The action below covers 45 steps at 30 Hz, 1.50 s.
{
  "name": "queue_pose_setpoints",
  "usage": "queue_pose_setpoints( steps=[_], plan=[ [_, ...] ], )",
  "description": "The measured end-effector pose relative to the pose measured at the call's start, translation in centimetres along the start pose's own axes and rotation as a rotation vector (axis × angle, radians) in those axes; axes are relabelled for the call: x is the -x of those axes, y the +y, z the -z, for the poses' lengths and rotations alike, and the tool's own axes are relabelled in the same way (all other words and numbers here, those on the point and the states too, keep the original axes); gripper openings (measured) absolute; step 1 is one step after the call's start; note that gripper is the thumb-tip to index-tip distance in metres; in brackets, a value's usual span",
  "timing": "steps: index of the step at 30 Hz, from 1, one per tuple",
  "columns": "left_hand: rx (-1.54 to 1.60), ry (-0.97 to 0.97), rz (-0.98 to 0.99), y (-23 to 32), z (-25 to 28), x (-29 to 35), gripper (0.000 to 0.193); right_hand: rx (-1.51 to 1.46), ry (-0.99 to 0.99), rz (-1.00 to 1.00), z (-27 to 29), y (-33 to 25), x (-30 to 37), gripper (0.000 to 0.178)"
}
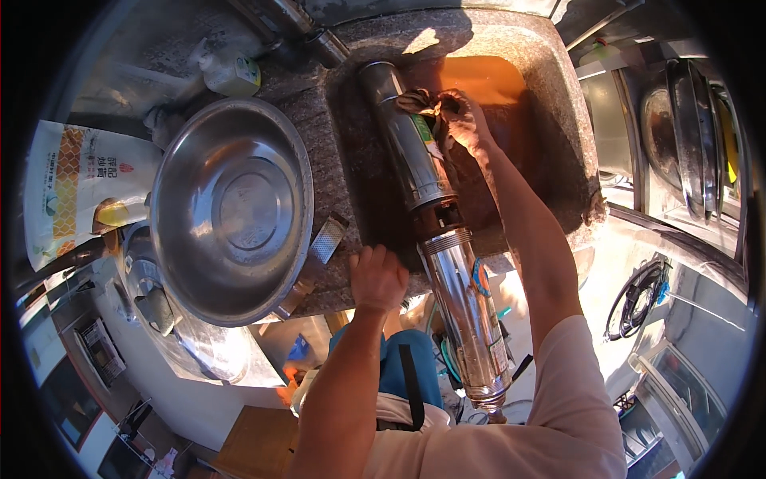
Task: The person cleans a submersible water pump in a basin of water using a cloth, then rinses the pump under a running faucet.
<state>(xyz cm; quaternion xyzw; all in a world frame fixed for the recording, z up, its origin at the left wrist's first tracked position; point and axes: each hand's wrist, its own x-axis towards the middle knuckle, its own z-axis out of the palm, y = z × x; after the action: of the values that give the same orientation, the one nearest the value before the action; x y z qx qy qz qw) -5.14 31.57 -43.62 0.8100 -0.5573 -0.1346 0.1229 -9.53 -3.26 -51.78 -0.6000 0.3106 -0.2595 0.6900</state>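
A long shiny metal cylinder, apparently a pump (463, 307), slants from inside the stone sink (570, 120) out over its near edge toward my body. Its upper section (405, 148) lies in the sink, with a dark gap between it and the threaded lower section. My right hand (464, 120) is closed on a dark, wet-looking rag (420, 102) against the upper section's right side. Closer to me, my left hand (378, 278) rests curled on the sink's near rim, left of the cylinder. Whether its fingers hold anything is hidden.
Brownish-orange water (483, 80) stands in the sink. Left of it are a large metal basin (183, 199), a perforated metal strip (325, 239), a pump bottle (231, 72) and a printed white bag (88, 184). On the right are racked pans (686, 136) and a coiled black cable (638, 299).
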Motion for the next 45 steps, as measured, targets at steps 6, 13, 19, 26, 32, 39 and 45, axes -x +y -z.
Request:
queue_pose_setpoints(
  steps=[6, 13, 19, 26, 32, 39, 45],
  plan=[
    [-0.005, -0.016, 0.031, -0.8, 0.6, 0.1, 0.014, 0.976, 0.526, 0.097, 7.3, 0.2, 5.4, 0.030],
    [0.004, -0.024, 0.013, -0.5, 0.3, 0.1, 0.015, 1.408, -0.048, -0.509, 14.0, 4.3, 15.7, 0.053],
    [-0.049, -0.014, -0.030, 0.2, -0.2, -0.4, 0.015, 1.199, 0.464, -0.815, 13.9, 5.2, 15.1, 0.048],
    [-0.074, 0.005, -0.018, 0.4, 0.2, -0.3, 0.015, 1.188, 0.500, -0.511, 11.7, 6.6, 13.6, 0.037],
    [-0.067, -0.009, -0.014, -1.1, 0.3, 0.5, 0.017, 0.196, 0.232, -0.518, 6.9, 1.3, 10.5, 0.011],
    [0.029, 0.027, -0.013, -0.6, 0.5, 0.2, 0.015, -0.145, 0.478, -0.329, 3.4, -19.0, 13.3, 0.014],
    [-0.043, 0.005, -0.029, -0.9, 0.7, -0.1, 0.012, 0.249, 0.351, -0.246, 5.2, -16.9, 14.4, 0.021]
  ],
)
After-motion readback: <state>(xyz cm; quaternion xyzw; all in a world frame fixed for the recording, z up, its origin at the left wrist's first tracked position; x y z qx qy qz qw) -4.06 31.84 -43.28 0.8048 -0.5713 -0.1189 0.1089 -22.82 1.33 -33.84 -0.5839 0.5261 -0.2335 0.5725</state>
